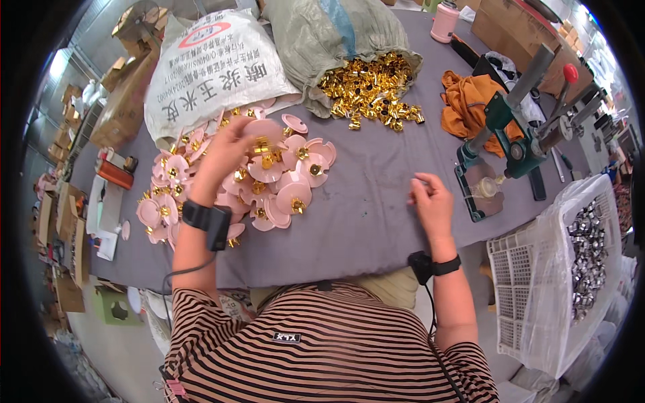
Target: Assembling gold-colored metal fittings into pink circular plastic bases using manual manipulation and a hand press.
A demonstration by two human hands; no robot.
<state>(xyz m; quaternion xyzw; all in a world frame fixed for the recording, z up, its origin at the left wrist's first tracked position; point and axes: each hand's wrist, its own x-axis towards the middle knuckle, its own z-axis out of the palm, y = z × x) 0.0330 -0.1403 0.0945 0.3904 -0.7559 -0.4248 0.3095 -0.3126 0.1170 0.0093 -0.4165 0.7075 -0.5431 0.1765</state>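
Note:
My left hand [230, 149] is at the pile's far side, its fingers closed on the edge of a pink disc [264, 130] that has a gold metal clip under it. Below and around it lies a heap of similar pink discs [293, 195], many fitted with gold clips [297, 205]. My right hand [431, 201] hovers over the right part of the grey tablecloth, left of a green hand press [478, 181] with a red-knobbed lever. Its fingers are curled in, and whatever they may hold is hidden.
A white woven sack [215, 74] and a grey-green sack [302, 40] spilling gold clips [373, 91] stand at the back. An orange cloth [470, 104] and a pink bottle [444, 21] are at the far right. A lined white crate [524, 289] of silvery parts sits beside the table.

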